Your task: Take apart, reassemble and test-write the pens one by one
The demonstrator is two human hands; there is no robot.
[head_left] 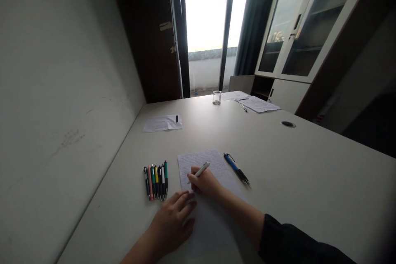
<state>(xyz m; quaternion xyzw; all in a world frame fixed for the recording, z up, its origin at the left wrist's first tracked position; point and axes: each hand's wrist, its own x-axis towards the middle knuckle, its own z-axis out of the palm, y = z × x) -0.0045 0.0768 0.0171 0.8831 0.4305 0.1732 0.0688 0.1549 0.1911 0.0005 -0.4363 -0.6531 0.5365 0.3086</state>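
Note:
A white pen (203, 168) is gripped in my right hand (202, 181), its tip down on a sheet of paper (213, 218). Lines of handwriting fill the upper part of that sheet. My left hand (175, 218) lies over the sheet's left edge, fingers stretched out and slightly spread, holding nothing. To the left, several pens (156, 181) in black, pink, green, yellow and white lie side by side. Right of the sheet are a blue pen (234, 166) and a dark pen beside it, close together.
A clear glass (217, 97) stands near the table's (198, 132) far edge. Written papers (260, 103) with a pen (244, 107) lie far right; another paper (162, 123) lies far left. A cable hole (288, 124) is at right. The wall (62, 111) borders the left side.

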